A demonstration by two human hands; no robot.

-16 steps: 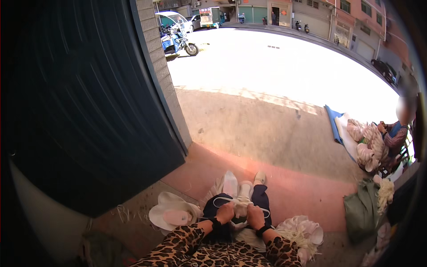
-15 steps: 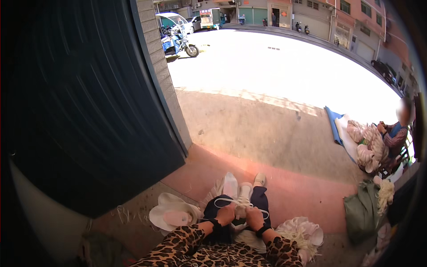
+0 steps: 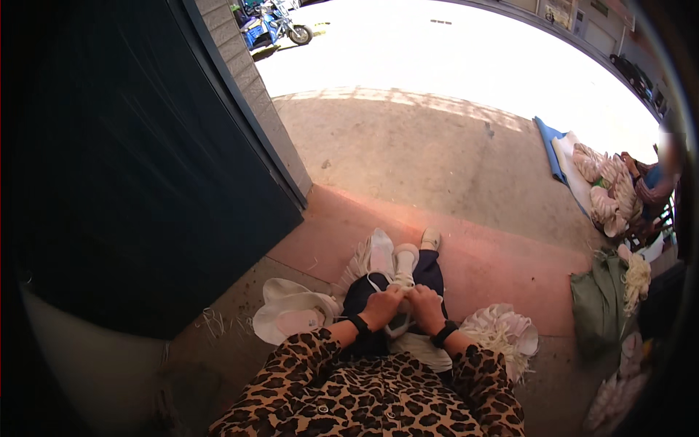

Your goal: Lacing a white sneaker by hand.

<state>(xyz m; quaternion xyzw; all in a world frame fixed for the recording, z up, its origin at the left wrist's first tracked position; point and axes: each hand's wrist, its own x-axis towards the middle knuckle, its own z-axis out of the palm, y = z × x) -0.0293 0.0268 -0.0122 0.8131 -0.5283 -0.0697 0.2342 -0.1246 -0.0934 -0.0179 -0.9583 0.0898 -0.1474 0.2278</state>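
Observation:
A pale shoe upper [image 3: 405,268] rests between my knees, its long narrow part pointing away from me. My left hand [image 3: 381,309] and my right hand [image 3: 427,309] meet at its near end, fingers pinched together on a white shoelace. A loop of this shoelace [image 3: 376,281] sticks up beside my left fingers. Just where the fingertips press, the lace holes are too small to make out. By my left arm lies a bunch of white shoe uppers [image 3: 271,302]. Another pile of pale shoe parts [image 3: 502,328] with loose cream laces sits by my right arm.
A dark door [image 3: 145,167] stands at the left against a tiled wall edge. Lace scraps [image 3: 212,320] lie on the floor. At the right are a green sack [image 3: 598,302], a bundle of cream laces [image 3: 636,282] and a seated person [image 3: 659,178] beside piled shoe parts [image 3: 608,186].
My view has tipped downward. My hands have come closer together at the shoe upper, and the wide lace loops stretched above them have been drawn smaller.

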